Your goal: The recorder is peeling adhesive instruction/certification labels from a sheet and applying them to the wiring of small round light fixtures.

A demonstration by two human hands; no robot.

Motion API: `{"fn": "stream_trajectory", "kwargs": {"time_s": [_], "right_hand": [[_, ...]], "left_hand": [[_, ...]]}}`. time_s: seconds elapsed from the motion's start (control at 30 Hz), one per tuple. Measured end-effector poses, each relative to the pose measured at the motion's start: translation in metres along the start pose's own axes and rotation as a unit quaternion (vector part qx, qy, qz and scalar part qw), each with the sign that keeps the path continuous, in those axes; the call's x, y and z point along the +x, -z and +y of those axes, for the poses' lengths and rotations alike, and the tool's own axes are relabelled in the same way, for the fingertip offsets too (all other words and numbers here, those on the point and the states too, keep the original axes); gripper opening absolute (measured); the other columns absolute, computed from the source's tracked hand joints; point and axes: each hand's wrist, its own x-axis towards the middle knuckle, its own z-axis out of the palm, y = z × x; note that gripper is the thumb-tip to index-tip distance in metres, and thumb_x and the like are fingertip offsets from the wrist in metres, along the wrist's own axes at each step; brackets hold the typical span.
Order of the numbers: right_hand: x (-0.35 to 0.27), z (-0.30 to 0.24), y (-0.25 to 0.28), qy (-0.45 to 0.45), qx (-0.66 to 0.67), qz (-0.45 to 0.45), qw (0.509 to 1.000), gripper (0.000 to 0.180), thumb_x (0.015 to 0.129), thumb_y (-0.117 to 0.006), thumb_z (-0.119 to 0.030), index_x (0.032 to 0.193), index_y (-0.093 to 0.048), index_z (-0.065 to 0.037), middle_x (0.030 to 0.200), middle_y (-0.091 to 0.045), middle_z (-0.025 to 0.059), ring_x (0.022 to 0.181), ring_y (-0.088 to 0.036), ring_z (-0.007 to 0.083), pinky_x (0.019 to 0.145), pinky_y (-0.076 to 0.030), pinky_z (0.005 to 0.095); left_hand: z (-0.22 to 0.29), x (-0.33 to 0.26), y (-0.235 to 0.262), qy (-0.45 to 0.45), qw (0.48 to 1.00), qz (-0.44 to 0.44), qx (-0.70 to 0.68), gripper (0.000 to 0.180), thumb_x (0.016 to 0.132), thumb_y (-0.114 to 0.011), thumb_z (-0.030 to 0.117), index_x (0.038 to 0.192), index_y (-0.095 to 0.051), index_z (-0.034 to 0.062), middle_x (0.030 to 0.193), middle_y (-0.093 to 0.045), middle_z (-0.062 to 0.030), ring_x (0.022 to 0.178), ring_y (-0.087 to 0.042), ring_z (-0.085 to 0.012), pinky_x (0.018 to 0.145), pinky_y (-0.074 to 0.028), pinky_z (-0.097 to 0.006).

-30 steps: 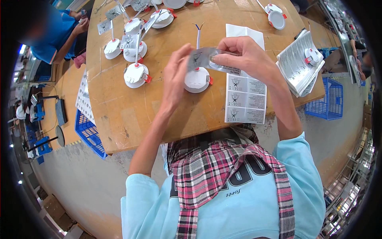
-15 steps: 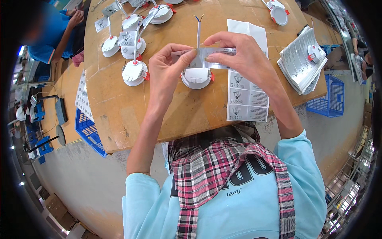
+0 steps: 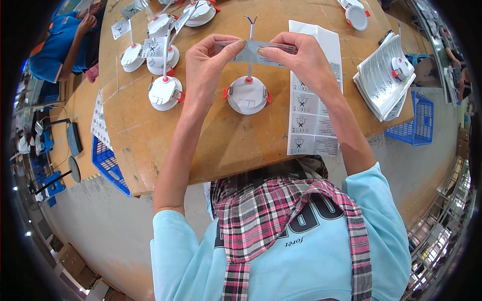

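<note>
While both hands work above the middle of the brown tabletop, its near edge runs well below them, close to the person's chest, and bare board lies open between that edge and the hands. The left hand has its grip closed, thumb and fingertips pinching the left end of a narrow grey label strip. The right hand pinches the strip's right end in the same closed way, so the strip is stretched flat between the two grips. It crosses the white cable that rises from a round white downlight sitting just under the grips; whether the strip touches the cable I cannot tell. Right of the right grip, partly under the wrist, lies a long white sheet of labels. Farther right a stack of folded leaflets carries a small white fitting. Left of the left grip stand more white downlights with tags on their cables. Beyond the tabletop's edges, a blue plastic crate sits low on the left and another blue crate on the right; their contents are not clear.
</note>
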Motion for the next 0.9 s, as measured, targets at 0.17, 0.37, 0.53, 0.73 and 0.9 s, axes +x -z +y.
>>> {"fn": "stream_trajectory", "kwargs": {"time_s": [0.17, 0.37, 0.53, 0.73, 0.9], "right_hand": [[0.004, 0.008, -0.003, 0.002, 0.005, 0.004, 1.0, 0.032, 0.081, -0.07, -0.029, 0.088, -0.068, 0.002, 0.073, -0.064, 0.0074, 0.068, -0.058, 0.0135, 0.061, -0.045, 0.0266], [0.007, 0.011, -0.003, 0.001, -0.002, 0.001, 1.0, 0.032, 0.081, -0.069, -0.03, 0.088, -0.069, 0.001, 0.073, -0.064, 0.0078, 0.066, -0.058, 0.0139, 0.059, -0.045, 0.0272], [0.008, 0.014, -0.003, -0.002, -0.002, -0.004, 1.0, 0.032, 0.081, -0.069, -0.03, 0.089, -0.069, 0.0, 0.073, -0.064, 0.0077, 0.066, -0.058, 0.014, 0.059, -0.045, 0.027], [0.007, 0.013, -0.004, -0.005, 0.0, 0.002, 1.0, 0.031, 0.08, -0.07, -0.029, 0.088, -0.069, 0.001, 0.072, -0.064, 0.0078, 0.067, -0.058, 0.0142, 0.06, -0.045, 0.0275], [0.005, 0.013, -0.005, -0.008, 0.01, 0.007, 1.0, 0.031, 0.08, -0.07, -0.028, 0.088, -0.068, 0.002, 0.072, -0.064, 0.0081, 0.067, -0.059, 0.0148, 0.062, -0.046, 0.0278]], "left_hand": [[-0.005, 0.005, 0.003, 0.01, 1.0, -0.011, -0.013, 0.018, 0.083, -0.07, 0.016, 0.093, -0.068, 0.0006, 0.082, -0.067, -0.0035, 0.075, -0.058, -0.0074, 0.072, -0.044, -0.022], [-0.006, 0.007, 0.004, 0.01, 1.0, -0.018, -0.018, 0.018, 0.084, -0.07, 0.016, 0.093, -0.068, 0.0006, 0.083, -0.067, -0.0033, 0.075, -0.058, -0.0071, 0.073, -0.044, -0.022], [-0.008, 0.008, 0.005, 0.004, 0.999, -0.027, -0.024, 0.018, 0.084, -0.07, 0.015, 0.094, -0.068, 0.0007, 0.083, -0.067, -0.0036, 0.075, -0.058, -0.007, 0.074, -0.044, -0.022], [-0.011, 0.01, 0.006, 0.009, 0.999, -0.037, -0.031, 0.018, 0.084, -0.07, 0.015, 0.094, -0.068, 0.001, 0.083, -0.067, -0.0029, 0.077, -0.058, -0.0068, 0.076, -0.044, -0.023], [-0.011, 0.01, 0.007, 0.014, 0.998, -0.046, -0.033, 0.017, 0.084, -0.07, 0.016, 0.094, -0.068, 0.0014, 0.083, -0.067, -0.002, 0.078, -0.058, -0.0066, 0.076, -0.044, -0.023]]}}
